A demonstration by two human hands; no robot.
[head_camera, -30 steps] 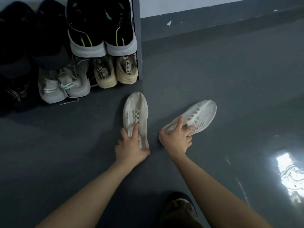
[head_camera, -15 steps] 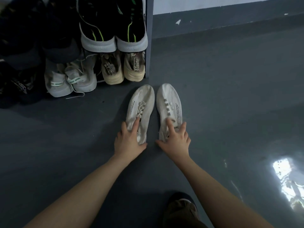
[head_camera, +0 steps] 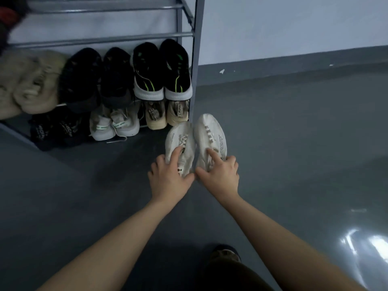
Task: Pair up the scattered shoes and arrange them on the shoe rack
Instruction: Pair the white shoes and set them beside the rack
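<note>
Two white shoes are held side by side, toes pointing away from me, just in front of the rack's right post. My left hand (head_camera: 169, 177) grips the heel end of the left white shoe (head_camera: 178, 136). My right hand (head_camera: 220, 175) grips the heel end of the right white shoe (head_camera: 210, 129). The two shoes touch along their inner sides. The grey metal shoe rack (head_camera: 196, 59) stands against the wall at upper left. Whether the shoes rest on the floor or are lifted I cannot tell.
The rack holds a black pair with green stripes (head_camera: 161, 70), a dark pair (head_camera: 98, 78) and tan shoes (head_camera: 27, 80); beige (head_camera: 165, 114), white (head_camera: 114, 124) and black (head_camera: 56, 131) pairs sit below. Upper bars (head_camera: 105, 36) are bare. My knee (head_camera: 226, 267) is at the bottom. Grey floor lies right.
The right shoe was swung from lying angled to the right into line beside the left one. Both shoes then moved together toward the rack, and my view rose to show the upper shelves.
</note>
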